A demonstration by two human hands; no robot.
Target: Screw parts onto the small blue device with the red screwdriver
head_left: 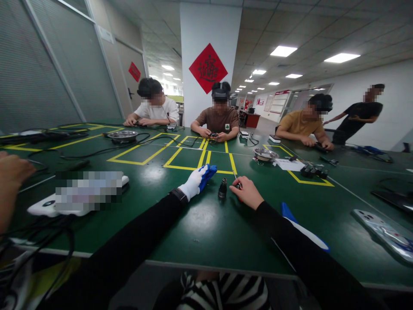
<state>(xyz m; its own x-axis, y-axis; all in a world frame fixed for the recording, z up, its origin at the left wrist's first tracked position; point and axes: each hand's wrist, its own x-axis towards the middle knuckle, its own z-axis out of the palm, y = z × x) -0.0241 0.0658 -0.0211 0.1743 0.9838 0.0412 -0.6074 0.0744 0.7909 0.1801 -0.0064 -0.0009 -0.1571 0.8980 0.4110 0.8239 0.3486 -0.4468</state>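
My left hand (197, 181), in a white glove with blue palm and fingers, rests over the green table (200, 232). Its fingers stretch forward and nothing shows in them. My bare right hand (248, 192) is closed around a screwdriver (238, 186) with a red and black handle, its thin metal shaft pointing away from me. Between the two hands a small black cylindrical part (222, 189) stands upright on the table, narrower and ringed at its top. Neither hand visibly touches it.
A blue and white glove (303, 228) lies by my right forearm. Phones sit at left (77, 193) and right (383, 232). Yellow tape, cables, metal bowls (266, 155) and several black parts (314, 171) lie farther off. People sit opposite; another person's hand (14, 170) is at far left.
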